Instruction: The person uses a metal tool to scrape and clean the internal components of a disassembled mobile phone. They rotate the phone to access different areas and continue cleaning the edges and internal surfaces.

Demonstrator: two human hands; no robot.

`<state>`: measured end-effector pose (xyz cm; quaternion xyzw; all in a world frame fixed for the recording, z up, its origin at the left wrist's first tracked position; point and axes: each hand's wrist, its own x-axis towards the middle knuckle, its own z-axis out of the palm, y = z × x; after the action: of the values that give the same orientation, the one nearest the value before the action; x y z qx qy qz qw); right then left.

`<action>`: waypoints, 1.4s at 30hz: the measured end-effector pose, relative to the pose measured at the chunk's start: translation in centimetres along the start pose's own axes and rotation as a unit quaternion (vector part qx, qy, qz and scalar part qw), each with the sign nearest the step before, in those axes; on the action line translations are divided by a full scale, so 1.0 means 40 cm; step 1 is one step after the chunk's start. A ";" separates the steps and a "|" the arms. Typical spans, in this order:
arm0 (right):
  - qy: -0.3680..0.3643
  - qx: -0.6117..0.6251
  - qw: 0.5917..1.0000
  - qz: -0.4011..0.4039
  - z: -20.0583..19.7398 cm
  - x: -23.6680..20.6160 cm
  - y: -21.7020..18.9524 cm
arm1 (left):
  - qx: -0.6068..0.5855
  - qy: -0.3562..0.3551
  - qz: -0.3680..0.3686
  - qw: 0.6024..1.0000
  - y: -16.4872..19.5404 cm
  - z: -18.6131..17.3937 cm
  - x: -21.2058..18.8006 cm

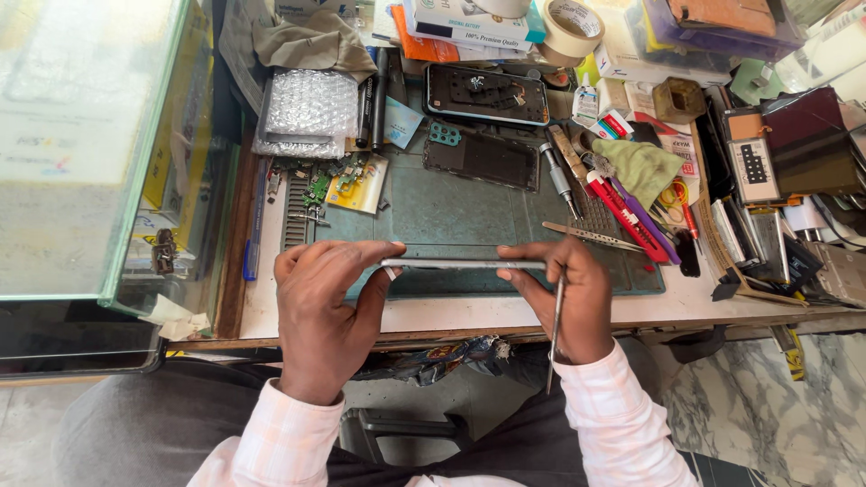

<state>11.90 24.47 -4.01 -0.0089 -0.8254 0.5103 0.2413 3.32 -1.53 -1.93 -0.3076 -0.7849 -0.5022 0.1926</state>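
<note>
Silver edge: thin phone (465, 264) held edge-on, level, above near edge of green work mat (451, 216), between both hands.
L hand (320, 302): fingers curled round phone's left end, thumb under, gripping.
R hand (564, 298): fingers pinching phone's right end; also clamps slim metal tool (557, 329) pointing down toward lap.
Containers: purple-lidded clear box (722, 32) top right, brown wallet-like item on it; contents below unclear. Small brown open box (678, 97) beside it, inside can't tell.
Mat: two opened phone bodies (485, 93) at far edge, tweezers (591, 236), screwdriver (559, 179), green cloth (645, 167), red and purple tools (631, 216) at right.
Left of mat: bubble-wrap pack (311, 108), small circuit boards (325, 180).
Bench: white top (469, 316), v. cluttered; tape roll (570, 25), cartons at back.
Room: glass showcase (81, 153) left, marble floor (767, 406) lower right.
</note>
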 end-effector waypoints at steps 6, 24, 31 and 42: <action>-0.006 0.040 0.999 0.028 0.001 0.006 0.008 | 0.011 -0.005 -0.014 1.000 0.000 0.001 0.001; -0.009 0.225 0.970 0.092 -0.042 0.021 0.031 | 0.082 -0.129 -0.010 0.988 -0.006 0.008 0.007; -0.022 0.245 0.967 0.060 -0.045 0.019 0.048 | 0.107 -0.155 -0.060 0.980 -0.005 0.010 0.009; -0.020 0.274 0.958 0.081 -0.051 0.016 0.052 | 0.103 -0.154 -0.026 0.982 -0.015 0.011 0.006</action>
<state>11.69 27.34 -4.79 0.0005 -0.6552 0.7347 0.1757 2.76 -1.25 -2.38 -0.3388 -0.8606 -0.3702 0.0870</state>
